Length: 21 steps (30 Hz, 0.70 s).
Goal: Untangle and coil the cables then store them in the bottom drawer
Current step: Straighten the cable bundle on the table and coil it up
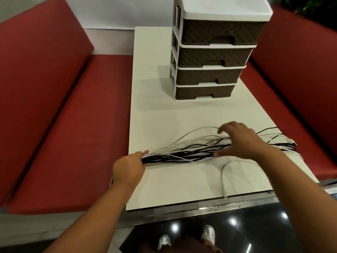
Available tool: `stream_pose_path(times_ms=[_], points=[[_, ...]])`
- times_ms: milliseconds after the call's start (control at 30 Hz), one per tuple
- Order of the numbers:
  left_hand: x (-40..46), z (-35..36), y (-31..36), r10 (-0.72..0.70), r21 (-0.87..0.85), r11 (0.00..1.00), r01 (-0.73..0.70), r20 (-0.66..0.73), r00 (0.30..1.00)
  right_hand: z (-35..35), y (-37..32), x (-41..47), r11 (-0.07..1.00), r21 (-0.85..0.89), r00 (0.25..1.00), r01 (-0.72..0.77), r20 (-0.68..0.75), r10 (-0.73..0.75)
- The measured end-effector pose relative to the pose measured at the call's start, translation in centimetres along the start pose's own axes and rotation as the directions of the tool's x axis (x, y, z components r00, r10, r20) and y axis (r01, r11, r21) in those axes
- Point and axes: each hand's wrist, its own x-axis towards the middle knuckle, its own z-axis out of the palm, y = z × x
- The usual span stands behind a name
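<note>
Head view: left hand [128, 166] grip pinching cables [182, 155] at lower centre; right hand [242, 140] spread above. Likely limp, light, slippery; best held mid-bundle.

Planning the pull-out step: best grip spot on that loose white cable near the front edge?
Pinch the loose white cable on its straight run toward the table's front edge, coming from above. That stretch lies apart from the bundle the left hand grips.

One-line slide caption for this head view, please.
Left hand grips one end of a black-and-white cable bundle on the white table; right hand spreads over it; bottom drawer shut.
</note>
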Motion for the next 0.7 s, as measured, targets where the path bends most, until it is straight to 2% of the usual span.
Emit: stream_pose_path(times_ms=[100,167,233,367,467,700], points=[[0.0,0.0,0.0,-0.004,0.007,1.0,0.004,-0.002,1.0,0.3,-6.1,-0.3,0.973,0.072,0.962,0.218,-0.186,-0.202],[0.0,0.0,0.0,-0.006,0.007,1.0,0.006,0.005,1.0,2.3,-10.5,-0.2,0.913,0.073,0.905,0.402,-0.181,-0.384],[-0.1,-0.1,0.0,-0.016,-0.005,1.0,0.016,0.015,1.0,4.7,-14.0,0.2,0.885,0.008,0.881,0.466,-0.097,-0.463],[-0.1,-0.4,0.2,-0.006,-0.021,1.0,0.007,0.046,0.999,6.4,-14.7,1.6,0.926,-0.065,0.926,0.371,-0.046,-0.374],[-0.1,-0.5,0.3,-0.013,-0.013,1.0,0.014,0.034,0.999,6.4,-12.2,2.0,0.917,-0.077,0.92,0.391,0.017,-0.391],[-0.2,-0.8,0.5,-0.029,0.0,1.0,0.029,0.055,0.998,4.1,0.5,1.9,0.98,-0.129,0.986,0.149,0.089,-0.138]])
